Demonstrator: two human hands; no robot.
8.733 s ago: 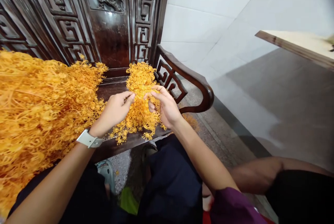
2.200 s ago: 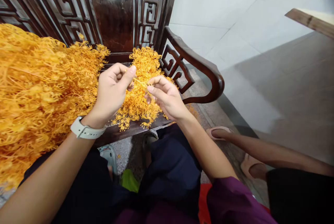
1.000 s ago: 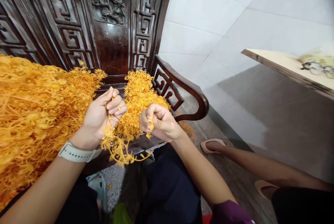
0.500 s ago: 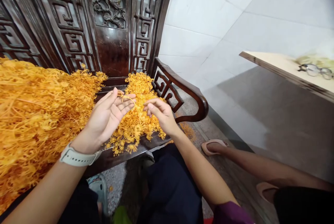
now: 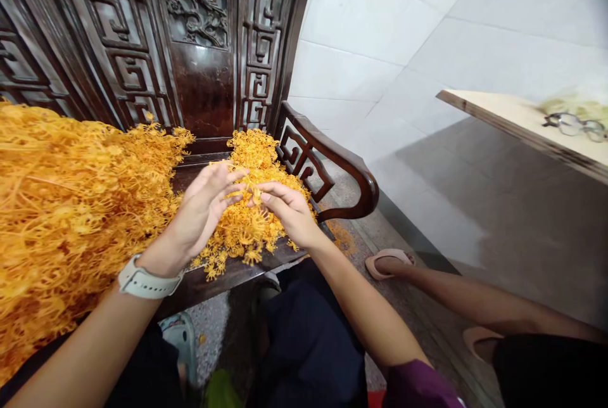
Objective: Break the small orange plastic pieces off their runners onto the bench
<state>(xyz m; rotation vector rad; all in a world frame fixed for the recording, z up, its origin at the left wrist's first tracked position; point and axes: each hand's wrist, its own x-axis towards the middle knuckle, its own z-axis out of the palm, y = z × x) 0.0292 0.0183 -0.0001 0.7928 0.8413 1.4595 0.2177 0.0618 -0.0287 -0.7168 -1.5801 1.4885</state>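
A small pile of orange plastic sprigs point(image 5: 247, 230) lies on the dark wooden bench seat point(image 5: 223, 276), close to its carved armrest point(image 5: 349, 167). My left hand point(image 5: 202, 208), with a white watch on the wrist, hovers over the pile's left side with its fingers stretched out. My right hand point(image 5: 287, 208) rests on the pile's right side, fingers extended and laid on the sprigs. The fingertips of both hands nearly meet above the pile. A much larger heap of the same orange sprigs point(image 5: 71, 205) covers the bench to the left of my left arm.
The carved dark backrest point(image 5: 199, 34) rises behind the piles. At the right, another person's legs stretch across the floor in pink slippers point(image 5: 389, 262). A light wooden tabletop point(image 5: 517, 120) with a pair of glasses point(image 5: 572, 124) stands against the white tiled wall.
A second ago both hands were closed on a sprig held above the seat. The left palm then opened, and now both hands have come down flat onto the small pile.
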